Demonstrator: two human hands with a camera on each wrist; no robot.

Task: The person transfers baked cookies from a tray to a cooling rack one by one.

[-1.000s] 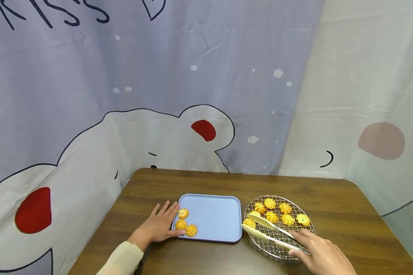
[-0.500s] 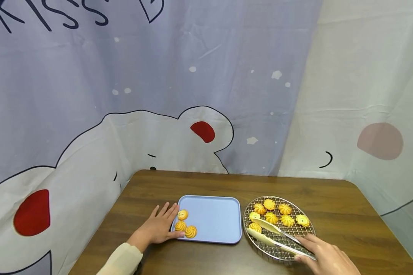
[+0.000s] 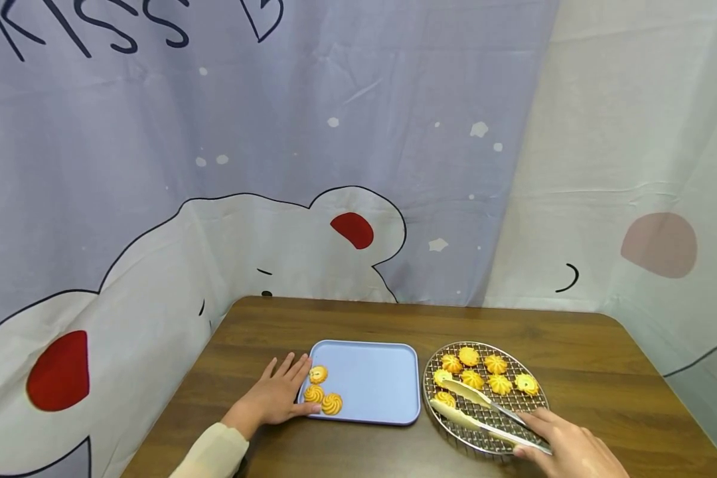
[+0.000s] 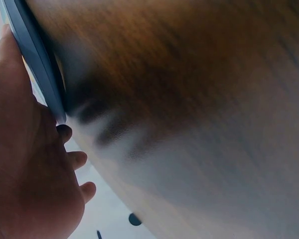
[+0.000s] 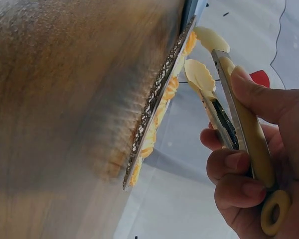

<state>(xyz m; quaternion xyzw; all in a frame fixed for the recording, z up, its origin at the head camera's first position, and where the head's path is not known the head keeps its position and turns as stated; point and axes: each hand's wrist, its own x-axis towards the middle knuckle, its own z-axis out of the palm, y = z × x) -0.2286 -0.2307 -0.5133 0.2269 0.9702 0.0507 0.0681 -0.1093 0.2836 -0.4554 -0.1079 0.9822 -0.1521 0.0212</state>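
The work seems to me in its early part: three cookies lie on the blue tray, gathered in its near left corner, while eight others are on the round wire rack, which stands just beside the tray on the wooden tabletop. So the smaller share is on the tray, and most of its surface is bare. The right hand has its grip closed around the tongs, whose two tips are apart above the left part of the rack. The nearest cookie is close to these tips, but I cannot tell if they touch it; in the right wrist view I see no cookie held between them, so I judge that this pick is not yet done. The left hand rests at the left edge of the tray, its grip spread and clamped on nothing, and it probably serves to steady the tray
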